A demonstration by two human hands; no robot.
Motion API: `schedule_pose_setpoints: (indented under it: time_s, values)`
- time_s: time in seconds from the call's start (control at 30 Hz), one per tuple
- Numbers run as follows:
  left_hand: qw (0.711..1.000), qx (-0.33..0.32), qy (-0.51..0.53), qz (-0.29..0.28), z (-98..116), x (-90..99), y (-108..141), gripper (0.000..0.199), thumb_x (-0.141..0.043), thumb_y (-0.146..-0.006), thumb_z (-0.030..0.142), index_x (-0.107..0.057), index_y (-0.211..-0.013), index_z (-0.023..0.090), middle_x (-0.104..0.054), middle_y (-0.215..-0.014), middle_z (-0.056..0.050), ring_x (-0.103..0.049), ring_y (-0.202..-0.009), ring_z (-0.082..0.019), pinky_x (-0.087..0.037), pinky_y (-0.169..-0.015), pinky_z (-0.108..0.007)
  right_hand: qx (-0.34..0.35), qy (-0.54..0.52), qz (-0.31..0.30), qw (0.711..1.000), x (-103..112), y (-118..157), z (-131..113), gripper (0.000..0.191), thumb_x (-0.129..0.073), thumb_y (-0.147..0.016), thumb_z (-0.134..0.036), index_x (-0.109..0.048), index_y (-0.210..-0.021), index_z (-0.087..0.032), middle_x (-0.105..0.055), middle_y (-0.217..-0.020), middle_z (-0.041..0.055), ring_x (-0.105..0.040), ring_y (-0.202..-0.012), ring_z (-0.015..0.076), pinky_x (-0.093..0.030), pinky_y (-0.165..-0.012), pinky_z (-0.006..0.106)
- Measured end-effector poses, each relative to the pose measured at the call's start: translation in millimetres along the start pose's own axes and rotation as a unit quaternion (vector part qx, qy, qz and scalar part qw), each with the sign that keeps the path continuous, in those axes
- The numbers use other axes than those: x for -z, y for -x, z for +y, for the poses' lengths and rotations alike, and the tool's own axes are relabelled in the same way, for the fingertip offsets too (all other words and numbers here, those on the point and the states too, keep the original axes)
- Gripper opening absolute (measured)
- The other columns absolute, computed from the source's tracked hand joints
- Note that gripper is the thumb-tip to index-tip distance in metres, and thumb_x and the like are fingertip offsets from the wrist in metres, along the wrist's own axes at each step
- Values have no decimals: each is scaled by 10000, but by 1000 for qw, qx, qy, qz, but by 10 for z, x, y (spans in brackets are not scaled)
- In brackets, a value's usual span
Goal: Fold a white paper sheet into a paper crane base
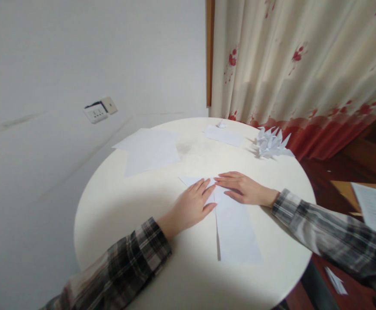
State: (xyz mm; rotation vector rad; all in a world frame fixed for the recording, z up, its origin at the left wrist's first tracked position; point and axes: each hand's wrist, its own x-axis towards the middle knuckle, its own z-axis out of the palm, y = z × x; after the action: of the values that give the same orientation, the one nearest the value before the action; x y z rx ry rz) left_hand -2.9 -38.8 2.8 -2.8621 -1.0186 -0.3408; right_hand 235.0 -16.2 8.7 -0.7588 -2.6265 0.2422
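A white sheet of paper [236, 234] lies on the round white table in front of me, part of it folded over at the far end. My left hand [192, 204] rests on the paper's far left part, palm down, fingers stretched out. From the right, my right hand [241, 187] lies flat across the far end of the same sheet, its fingertips close to those of my left. Both hands are open and press on the paper without gripping it. My fingers cover part of the folded area. Along its left side, the sheet's long edge stands slightly off the table.
Several folded paper cranes [271, 142] stand grouped at the table's right rear. A small folded piece [221, 124] sits by a paper sheet [225, 136] at the back. More blank sheets [152, 150] lie at the left rear. Wall sockets [96, 113] and a curtain [291, 64] are beyond.
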Motion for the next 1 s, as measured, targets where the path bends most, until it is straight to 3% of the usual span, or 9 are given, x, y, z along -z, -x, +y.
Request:
schedule_pose_setpoints:
  time_s: [1.0]
  values:
    - [1000, -1, -8, -8, 14, 25, -8, 515, -341, -915, 433, -368, -1314, 108, -393, -1379, -131, -293, -1305, -265, -280, -1049, -405, -10, 11, -17, 1000, 2, -6, -9, 466, -455, -879, -294, -400, -1336, -224, -464, -1346, 68, -369, -1270, 233, -296, -1027, 468]
